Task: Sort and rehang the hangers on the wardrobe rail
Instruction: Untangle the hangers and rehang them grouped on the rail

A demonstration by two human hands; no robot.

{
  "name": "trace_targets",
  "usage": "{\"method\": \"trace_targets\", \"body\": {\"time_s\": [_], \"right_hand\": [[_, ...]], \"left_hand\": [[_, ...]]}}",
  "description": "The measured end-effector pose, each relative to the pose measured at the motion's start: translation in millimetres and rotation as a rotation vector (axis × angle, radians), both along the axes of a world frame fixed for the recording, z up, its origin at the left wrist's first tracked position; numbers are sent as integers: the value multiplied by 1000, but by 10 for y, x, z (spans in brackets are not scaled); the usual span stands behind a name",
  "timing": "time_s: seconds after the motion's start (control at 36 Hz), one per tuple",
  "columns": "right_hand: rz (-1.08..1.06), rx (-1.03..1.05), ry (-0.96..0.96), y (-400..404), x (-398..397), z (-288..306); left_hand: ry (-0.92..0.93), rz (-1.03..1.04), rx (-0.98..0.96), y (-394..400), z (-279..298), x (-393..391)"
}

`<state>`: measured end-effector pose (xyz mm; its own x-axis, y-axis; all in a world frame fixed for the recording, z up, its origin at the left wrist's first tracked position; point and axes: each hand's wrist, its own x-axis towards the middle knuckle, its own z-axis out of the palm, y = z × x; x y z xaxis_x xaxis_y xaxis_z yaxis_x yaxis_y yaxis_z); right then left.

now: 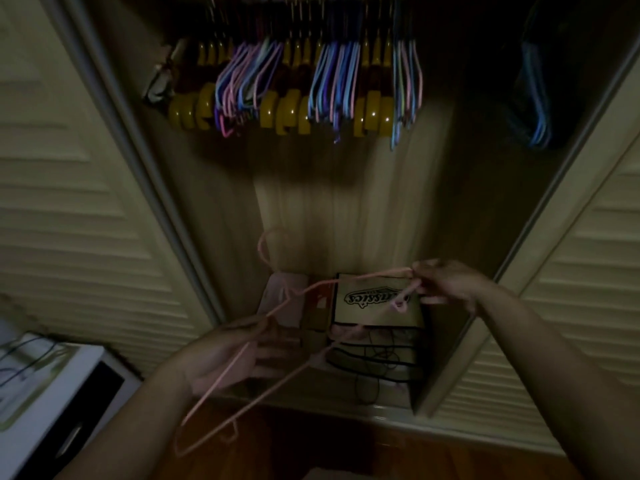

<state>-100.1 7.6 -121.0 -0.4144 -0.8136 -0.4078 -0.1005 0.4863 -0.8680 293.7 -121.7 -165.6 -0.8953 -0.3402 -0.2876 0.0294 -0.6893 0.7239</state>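
I hold a thin pink hanger (242,389) low in front of the open wardrobe. My left hand (228,358) grips one of its arms near the neck, and its hook (268,244) points up. My right hand (446,284) pinches the tip of its other arm. Above, several hangers hang from the rail at the top edge of the view, in mixed bunches: thick yellow ones (280,110), thin pink and blue ones (239,81), and more blue ones (334,83). A separate blue bunch (535,98) hangs far right in shadow.
Louvred doors stand open at the left (69,188) and right (581,289). On the wardrobe floor lie a brown printed box (374,299), a pale pink bundle (287,299) and dark cords (377,358). A white unit (52,386) stands at the lower left. The scene is dim.
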Motion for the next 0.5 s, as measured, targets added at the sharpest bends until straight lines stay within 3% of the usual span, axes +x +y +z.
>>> {"method": "trace_targets", "body": {"time_s": [0.06,0.31,0.39,0.5], "right_hand": [[6,40,365,-51,150,-35],[428,-19,-280,104,1176,95],[532,-33,-290,197,1441,191],[454,-80,-138,281,1468,194]], "left_hand": [[6,39,-33,44,68,-55],[-108,332,-257,396,436,-901],[-250,458,-351,457,454,-1194],[-356,612,-355,462,465,-1408]]}}
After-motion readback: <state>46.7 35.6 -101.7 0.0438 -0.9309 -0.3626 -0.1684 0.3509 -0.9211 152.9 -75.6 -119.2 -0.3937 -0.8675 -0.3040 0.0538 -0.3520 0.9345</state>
